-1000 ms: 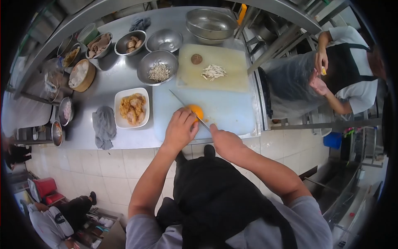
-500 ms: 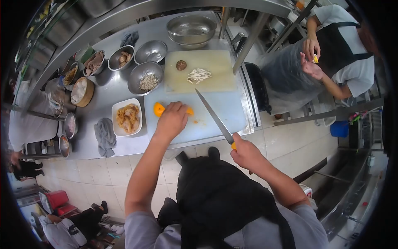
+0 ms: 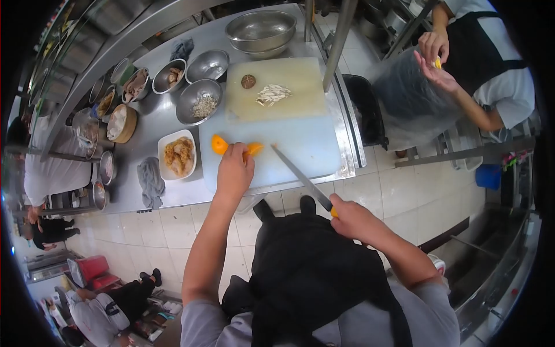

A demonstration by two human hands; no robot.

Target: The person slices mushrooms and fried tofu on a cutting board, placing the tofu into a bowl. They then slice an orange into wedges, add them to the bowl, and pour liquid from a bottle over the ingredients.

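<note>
On the white cutting board (image 3: 289,150), my left hand (image 3: 234,170) has its fingers closed on a bright orange piece that looks like carrot (image 3: 254,149). A rounded orange chunk (image 3: 219,144) lies just left of those fingers. My right hand (image 3: 352,218) is wrapped round the yellow handle of a long kitchen knife (image 3: 302,177). Its blade slants up and left across the board, with the tip close to the right end of the orange piece. Behind, a yellowish board (image 3: 277,110) carries pale sliced strips (image 3: 273,94) and a brown mushroom cap (image 3: 248,81).
A white dish of yellowish-brown food (image 3: 178,155) and a grey cloth (image 3: 151,182) lie left of the board. Several metal bowls (image 3: 198,102) stand behind them. Steel posts (image 3: 339,46) rise at the right. Beyond, a co-worker (image 3: 462,63) holds something small and yellow.
The knife has come down and left, its tip now beside the orange piece instead of up near the pale strips. My left hand stays on the piece, fingers drawn closer together.
</note>
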